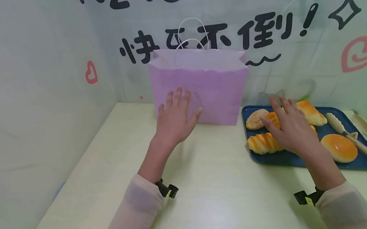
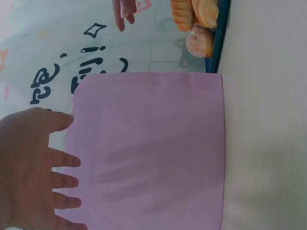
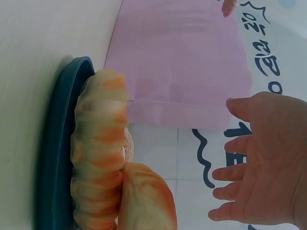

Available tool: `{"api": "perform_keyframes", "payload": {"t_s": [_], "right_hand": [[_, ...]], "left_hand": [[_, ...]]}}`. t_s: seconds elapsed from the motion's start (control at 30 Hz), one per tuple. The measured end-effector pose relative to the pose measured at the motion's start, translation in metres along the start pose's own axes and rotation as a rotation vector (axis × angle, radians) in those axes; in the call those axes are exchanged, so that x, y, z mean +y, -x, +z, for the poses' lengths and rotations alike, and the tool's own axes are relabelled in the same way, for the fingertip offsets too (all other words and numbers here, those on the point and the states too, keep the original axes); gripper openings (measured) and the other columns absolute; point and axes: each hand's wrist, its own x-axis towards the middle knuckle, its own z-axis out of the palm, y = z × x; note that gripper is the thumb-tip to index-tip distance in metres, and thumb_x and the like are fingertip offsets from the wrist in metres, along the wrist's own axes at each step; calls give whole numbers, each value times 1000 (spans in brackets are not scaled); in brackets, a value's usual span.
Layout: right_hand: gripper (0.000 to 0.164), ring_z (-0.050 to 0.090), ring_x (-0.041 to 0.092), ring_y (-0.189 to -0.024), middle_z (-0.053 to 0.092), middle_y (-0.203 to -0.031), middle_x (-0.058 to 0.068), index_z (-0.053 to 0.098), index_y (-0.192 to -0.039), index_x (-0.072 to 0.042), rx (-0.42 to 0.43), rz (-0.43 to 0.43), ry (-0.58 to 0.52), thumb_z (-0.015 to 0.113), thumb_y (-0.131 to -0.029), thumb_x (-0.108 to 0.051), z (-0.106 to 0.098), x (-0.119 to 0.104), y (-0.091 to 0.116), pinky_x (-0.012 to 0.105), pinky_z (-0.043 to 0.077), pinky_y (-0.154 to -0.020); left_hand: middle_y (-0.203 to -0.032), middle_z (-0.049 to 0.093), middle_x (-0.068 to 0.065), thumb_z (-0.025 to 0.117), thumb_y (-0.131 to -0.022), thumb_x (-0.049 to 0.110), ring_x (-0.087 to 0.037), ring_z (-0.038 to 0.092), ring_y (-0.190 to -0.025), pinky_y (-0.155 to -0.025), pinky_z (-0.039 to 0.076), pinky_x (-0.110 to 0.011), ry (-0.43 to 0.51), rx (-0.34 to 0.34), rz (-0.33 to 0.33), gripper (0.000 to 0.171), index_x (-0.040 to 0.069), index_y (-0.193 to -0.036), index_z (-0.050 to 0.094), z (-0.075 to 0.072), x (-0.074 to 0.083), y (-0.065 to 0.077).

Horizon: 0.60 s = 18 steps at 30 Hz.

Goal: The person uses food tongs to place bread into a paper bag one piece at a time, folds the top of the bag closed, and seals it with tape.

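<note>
A pink-purple paper bag (image 1: 201, 93) with white string handles stands upright against the back wall, its top open. My left hand (image 1: 176, 119) is spread in front of the bag, fingers straight and holding nothing; its shadow falls on the bag in the left wrist view. Over the blue tray (image 1: 278, 158) at the right, my right hand (image 1: 293, 131) reaches with fingers extended, nothing in it. On the tray lie a ridged long bread (image 1: 262, 143), a crumb-topped bread (image 1: 256, 119), a round bun (image 1: 339, 148) and a golden bread (image 1: 311, 113). My right hand hides part of the breads.
Tongs (image 1: 362, 146) with beige ends lie across the tray's right side, and another beige-ended utensil (image 1: 361, 125) lies beside them. A pale wall sheet (image 1: 317, 56) with black lettering rises behind the table (image 1: 208, 203). Another wall (image 1: 38, 109) borders the table's left.
</note>
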Motion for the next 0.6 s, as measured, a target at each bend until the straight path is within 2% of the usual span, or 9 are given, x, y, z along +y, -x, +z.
{"api": "perform_keyframes", "payload": {"t_s": [0.07, 0.13, 0.3, 0.37, 0.43, 0.6], "right_hand": [[80, -2, 55, -157, 4, -172, 31, 4, -171, -12, 4, -9, -19, 38, -112, -55, 0, -1, -3, 79, 8, -119], [79, 1, 54, -158, 6, -173, 29, 5, -172, -14, 9, -18, -51, 39, -112, -55, 0, -4, -7, 79, 11, -118], [80, 15, 52, -157, 8, -176, 20, 4, -172, -20, -4, -26, -164, 40, -111, -57, 3, -8, -22, 77, 19, -118], [81, 15, 50, -158, 6, -177, 15, 1, -172, -22, -19, -24, -213, 39, -111, -59, 6, -8, -31, 74, 17, -120], [82, 12, 48, -159, 5, -177, 13, -2, -171, -23, -28, -24, -269, 38, -110, -60, 10, -8, -41, 73, 15, -122], [78, 9, 42, -161, 5, -177, 13, -8, -170, -28, -25, -20, -488, 34, -111, -59, 21, -7, -70, 69, 13, -124]], "left_hand": [[-176, 18, -14, 41, -109, 60, -40, 16, -161, -122, 26, -67, 49, 23, -26, 79, 12, -169, 25, -5, -4, 0], [-174, 22, -17, 42, -108, 60, -41, 21, -159, -122, 28, -65, 112, 75, -76, 79, 9, -168, 28, -11, -12, -1], [-167, 34, -20, 43, -107, 59, -42, 37, -152, -119, 36, -62, 318, 287, -224, 79, 5, -164, 35, -23, -44, -8], [-166, 35, -20, 42, -108, 59, -43, 39, -150, -120, 35, -60, 408, 334, -251, 79, 5, -164, 34, -23, -59, -14], [-165, 37, -20, 42, -109, 58, -41, 42, -148, -120, 36, -58, 514, 348, -256, 78, 4, -164, 33, -20, -73, -24], [-168, 36, -11, 34, -110, 59, -32, 39, -152, -125, 31, -48, 835, 281, -279, 75, 10, -167, 31, -9, -98, -52]]}}
